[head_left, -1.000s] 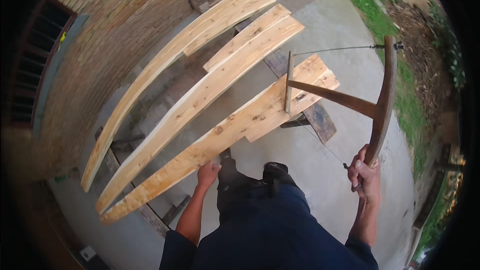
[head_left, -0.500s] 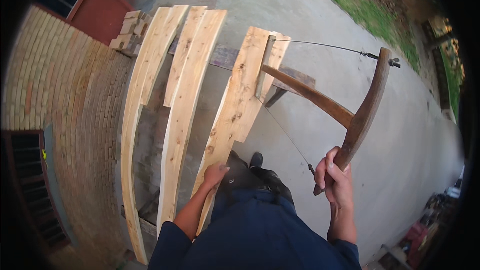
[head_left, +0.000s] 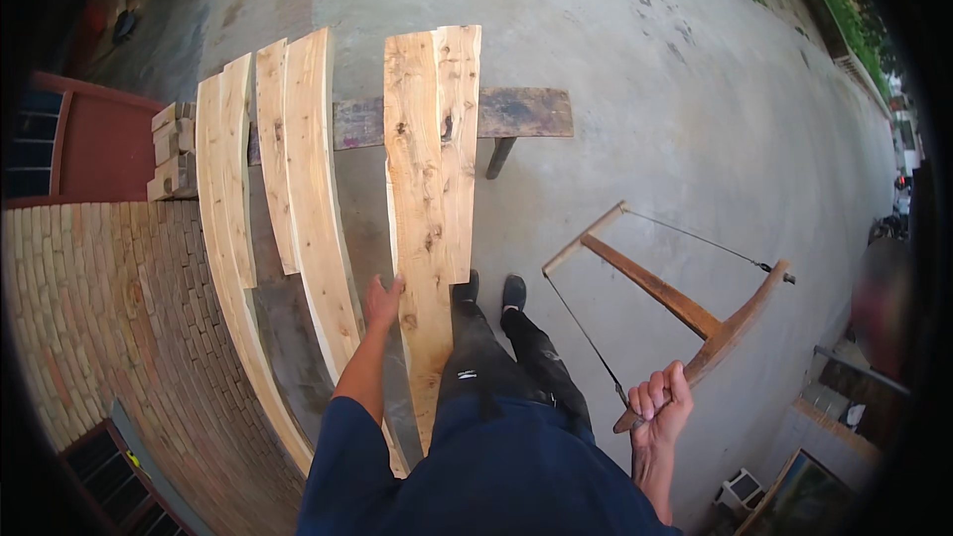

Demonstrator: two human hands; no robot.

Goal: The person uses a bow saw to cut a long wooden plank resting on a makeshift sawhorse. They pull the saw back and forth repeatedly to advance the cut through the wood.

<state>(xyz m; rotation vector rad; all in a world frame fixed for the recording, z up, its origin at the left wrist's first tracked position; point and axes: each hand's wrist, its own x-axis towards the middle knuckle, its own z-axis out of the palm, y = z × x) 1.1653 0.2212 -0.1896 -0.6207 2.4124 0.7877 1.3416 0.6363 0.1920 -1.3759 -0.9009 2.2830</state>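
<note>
My right hand (head_left: 659, 405) is closed around the lower end of a wooden bow saw (head_left: 660, 290). The saw is held out to my right over the concrete, with its crossbar and thin strands on view. On my left side, my left hand (head_left: 381, 304) has its fingers apart, the thumb at the left edge of a long knotty board (head_left: 415, 208). A shorter board (head_left: 460, 149) lies along the right side of that one. Both rest across a dark, worn bench (head_left: 528, 113).
Further left lie more pale boards (head_left: 316, 159) and a curved outer pair (head_left: 220, 189). A brick wall (head_left: 119, 288) runs along the left, with stacked blocks (head_left: 171, 154) by a red door panel (head_left: 109, 144). Assorted items (head_left: 834, 407) stand at the lower right.
My left hand has shifted from the board's right edge to its left edge. The saw has come away from the boards, lower and to the right. My view has turned.
</note>
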